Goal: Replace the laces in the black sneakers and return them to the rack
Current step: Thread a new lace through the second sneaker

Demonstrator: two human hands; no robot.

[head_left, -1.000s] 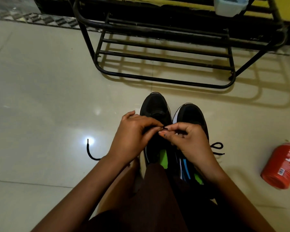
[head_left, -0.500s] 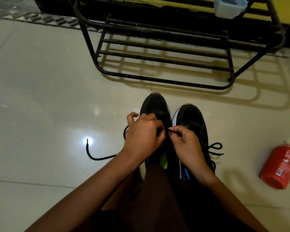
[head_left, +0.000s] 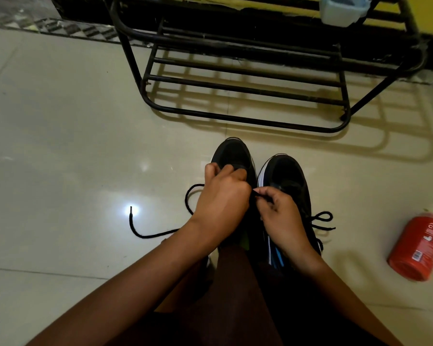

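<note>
At frame centre our left hand (head_left: 223, 203) curls round the black lace (head_left: 145, 237) over a sneaker (head_left: 233, 153); our right hand (head_left: 280, 217) pinches its tip.

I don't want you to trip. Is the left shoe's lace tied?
Untied. The lace trails loose over the floor, one end lying free; the right hand pinches the other end.

Left hand (head_left: 223, 198) grips lace (head_left: 148, 236) over black sneaker (head_left: 233, 153); right hand (head_left: 283, 216) pinches lace end.
</note>
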